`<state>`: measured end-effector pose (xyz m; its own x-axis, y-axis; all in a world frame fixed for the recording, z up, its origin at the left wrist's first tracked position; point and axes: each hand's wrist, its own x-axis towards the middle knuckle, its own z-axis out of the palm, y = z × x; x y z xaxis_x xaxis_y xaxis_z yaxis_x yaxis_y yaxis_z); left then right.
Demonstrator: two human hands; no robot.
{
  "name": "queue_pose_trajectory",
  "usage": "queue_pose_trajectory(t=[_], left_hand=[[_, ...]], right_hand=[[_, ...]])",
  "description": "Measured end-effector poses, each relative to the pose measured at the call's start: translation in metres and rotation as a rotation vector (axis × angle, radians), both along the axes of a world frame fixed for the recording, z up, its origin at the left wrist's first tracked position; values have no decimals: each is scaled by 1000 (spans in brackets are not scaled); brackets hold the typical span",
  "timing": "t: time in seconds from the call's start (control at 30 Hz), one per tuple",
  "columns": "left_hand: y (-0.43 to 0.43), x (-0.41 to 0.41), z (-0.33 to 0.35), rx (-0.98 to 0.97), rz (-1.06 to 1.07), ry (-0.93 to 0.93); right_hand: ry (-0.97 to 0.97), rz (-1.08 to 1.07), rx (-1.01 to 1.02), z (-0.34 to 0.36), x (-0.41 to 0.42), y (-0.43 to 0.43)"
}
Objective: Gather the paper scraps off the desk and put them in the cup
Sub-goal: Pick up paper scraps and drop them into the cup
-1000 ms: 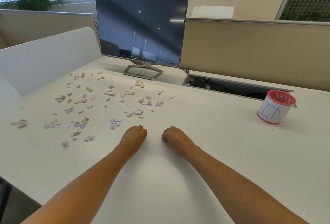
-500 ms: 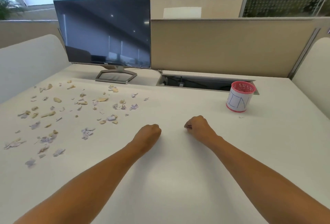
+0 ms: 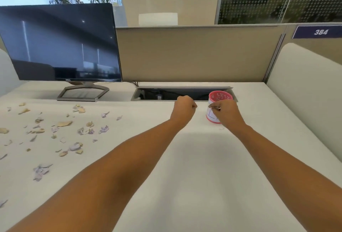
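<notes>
Both hands left the open desk (image 3: 194, 167) well short of the cup (image 3: 211, 116) and reached forward to it. The left hand (image 3: 185, 106), fisted, ended just left of the cup, apart from it. The right hand (image 3: 224, 110) carried its pinched scraps (image 3: 215, 108) up in front of the cup's near side, below the rim, covering part of its wall.

We are in an open-plan office: a white desk (image 3: 185, 176) with a Dell monitor (image 3: 59, 43), beige cubicle partitions (image 3: 199, 54), a plate (image 3: 318, 32) numbered 384, glass walls (image 3: 277, 0) behind.

1 left hand (image 3: 185, 106), 1 right hand (image 3: 226, 111), 1 cup (image 3: 211, 116), 1 monitor (image 3: 59, 43)
</notes>
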<state>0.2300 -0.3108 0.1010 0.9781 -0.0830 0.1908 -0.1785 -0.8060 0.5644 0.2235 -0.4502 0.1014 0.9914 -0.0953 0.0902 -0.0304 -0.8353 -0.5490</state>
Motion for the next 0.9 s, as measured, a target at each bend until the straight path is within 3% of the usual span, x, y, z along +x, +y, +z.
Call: queue_pose_trajectory(t=[0.17, 0.37, 0.6, 0.9], left_hand=[[-30, 38, 27, -217, 31, 3], [-51, 64, 30, -398, 33, 135], [-69, 72, 23, -392, -13, 187], [-47, 63, 11, -443, 41, 113]], right_hand=[[-241, -94, 80, 11, 24, -32], [-201, -96, 93, 16, 50, -39], [-49, -63, -27, 11, 60, -36], [-266, -107, 164, 3, 51, -27]])
